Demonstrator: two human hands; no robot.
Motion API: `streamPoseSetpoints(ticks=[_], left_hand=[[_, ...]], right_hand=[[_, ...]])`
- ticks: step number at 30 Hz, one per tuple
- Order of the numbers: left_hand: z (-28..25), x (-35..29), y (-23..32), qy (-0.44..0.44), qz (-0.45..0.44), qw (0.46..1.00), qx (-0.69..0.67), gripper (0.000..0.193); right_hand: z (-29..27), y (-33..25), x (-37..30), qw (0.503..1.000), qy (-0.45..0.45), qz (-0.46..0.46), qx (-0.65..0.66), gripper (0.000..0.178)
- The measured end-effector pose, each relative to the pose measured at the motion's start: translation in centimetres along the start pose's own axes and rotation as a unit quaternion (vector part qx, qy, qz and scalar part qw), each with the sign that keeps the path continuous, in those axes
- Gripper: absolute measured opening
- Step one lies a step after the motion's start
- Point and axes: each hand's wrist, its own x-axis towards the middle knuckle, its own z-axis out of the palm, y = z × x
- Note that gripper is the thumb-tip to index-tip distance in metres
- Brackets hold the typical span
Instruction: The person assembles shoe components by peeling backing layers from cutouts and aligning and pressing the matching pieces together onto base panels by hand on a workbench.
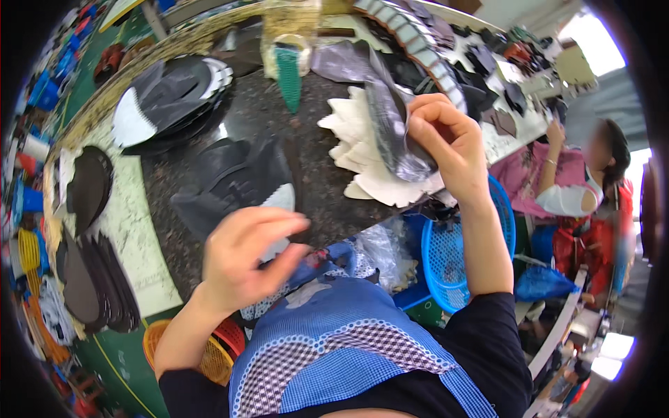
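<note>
Your right hand (449, 143) pinched the edge of a shiny dark leather piece (389, 125), thumb and fingers nearly closed; that piece lay over the jagged white pieces (357, 143) near the table (317, 202) edge. A hasty pull could have dragged the white ones toward the blue basket (427, 254). Your left hand (247, 254), half open with nothing visible in it, hung by the black leather piece (240, 171); a careless brush could have skewed it.
</note>
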Motion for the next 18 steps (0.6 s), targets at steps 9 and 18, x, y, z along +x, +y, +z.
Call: streamPoseSetpoints(ticks=[9,18], left_hand=[[2.3,4.4,0.3,0.219,-0.132,0.869,-0.423,0.014],[-1.3,4.3,-1.2,0.188,-0.229,0.852,-0.432,0.015]], right_hand=[[11.6,-4.2,-0.4,0.943,-0.114,0.016,0.312,0.027],[13.2,-4.9,0.8,0.980,-0.060,-0.179,-0.057,0.022]])
